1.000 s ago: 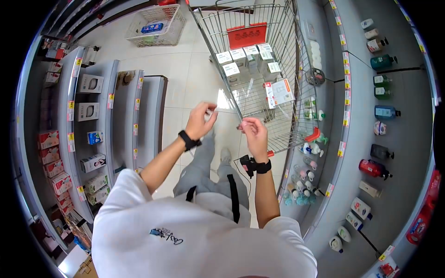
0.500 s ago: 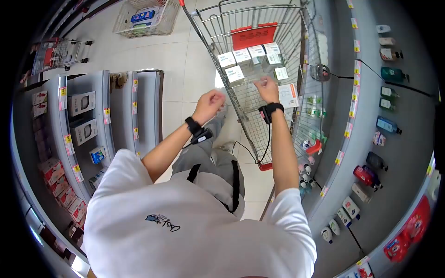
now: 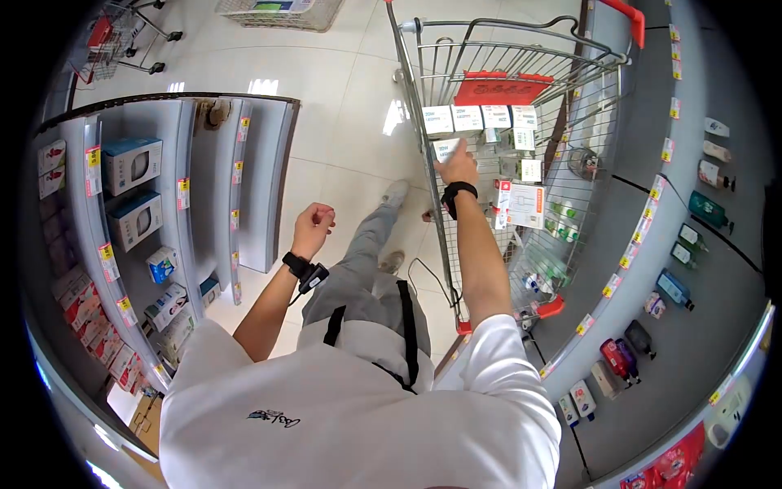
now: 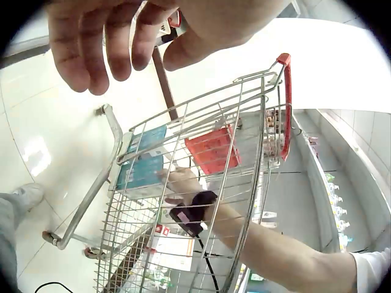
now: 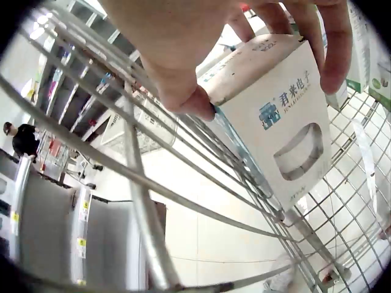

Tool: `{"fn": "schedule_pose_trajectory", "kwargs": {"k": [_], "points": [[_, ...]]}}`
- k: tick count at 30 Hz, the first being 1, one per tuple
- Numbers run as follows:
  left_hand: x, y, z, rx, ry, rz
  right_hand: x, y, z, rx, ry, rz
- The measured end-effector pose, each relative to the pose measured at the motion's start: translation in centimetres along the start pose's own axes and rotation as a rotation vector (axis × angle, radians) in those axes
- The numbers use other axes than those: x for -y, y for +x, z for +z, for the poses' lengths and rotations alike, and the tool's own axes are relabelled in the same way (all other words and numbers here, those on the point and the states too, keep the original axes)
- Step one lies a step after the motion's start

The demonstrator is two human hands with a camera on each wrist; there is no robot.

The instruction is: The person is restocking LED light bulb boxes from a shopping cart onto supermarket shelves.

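In the head view my right hand [image 3: 459,169] reaches into the metal shopping cart [image 3: 437,220], at a white box [image 3: 445,150]. The right wrist view shows the thumb on one side of this box [image 5: 269,116] and the fingers on the other, gripping it near its top. The box has blue print and a cut-out window, and is tilted in that view beside the cart's wire wall. More white boxes [image 3: 468,121] stand in a row behind it. A white and orange box [image 3: 523,205] lies nearer. My left hand [image 3: 311,230] hangs loosely curled outside the cart, holding nothing.
Shelves with boxed goods [image 3: 134,165] stand on the left. Bottles [image 3: 674,288] line the shelf on the right. A white basket [image 3: 314,16] and another cart [image 3: 102,49] are at the back. A person [image 5: 24,140] shows in the right wrist view.
My right hand has moved from the cart's near side into it and onto the white box. My left hand has moved lower and to the left. The head view has shifted.
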State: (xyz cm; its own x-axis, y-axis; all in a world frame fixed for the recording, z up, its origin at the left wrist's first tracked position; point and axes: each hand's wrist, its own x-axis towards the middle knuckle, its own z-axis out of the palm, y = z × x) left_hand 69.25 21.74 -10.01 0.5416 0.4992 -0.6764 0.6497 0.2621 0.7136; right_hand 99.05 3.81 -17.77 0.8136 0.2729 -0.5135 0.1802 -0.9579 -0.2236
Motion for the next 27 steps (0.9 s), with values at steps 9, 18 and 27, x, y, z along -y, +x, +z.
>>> {"fn": "schedule_pose_trajectory", "kwargs": {"k": [9, 18, 27], "points": [[-4.6, -2.5, 5.1, 0.049, 0.123, 0.377, -3.3, -12.1, -15.0, -0.434, 0.36, -0.109], [-11.0, -17.3, 5.5, 0.002, 0.262, 0.978, 3.2, -30.0, -15.6, -0.452, 0.553, -0.529], [1.6, -26.5, -2.1, -0.32, 0.505, 0.843, 8.9, -40.9, -2.6, -0.194, 0.496, -0.856]]}}
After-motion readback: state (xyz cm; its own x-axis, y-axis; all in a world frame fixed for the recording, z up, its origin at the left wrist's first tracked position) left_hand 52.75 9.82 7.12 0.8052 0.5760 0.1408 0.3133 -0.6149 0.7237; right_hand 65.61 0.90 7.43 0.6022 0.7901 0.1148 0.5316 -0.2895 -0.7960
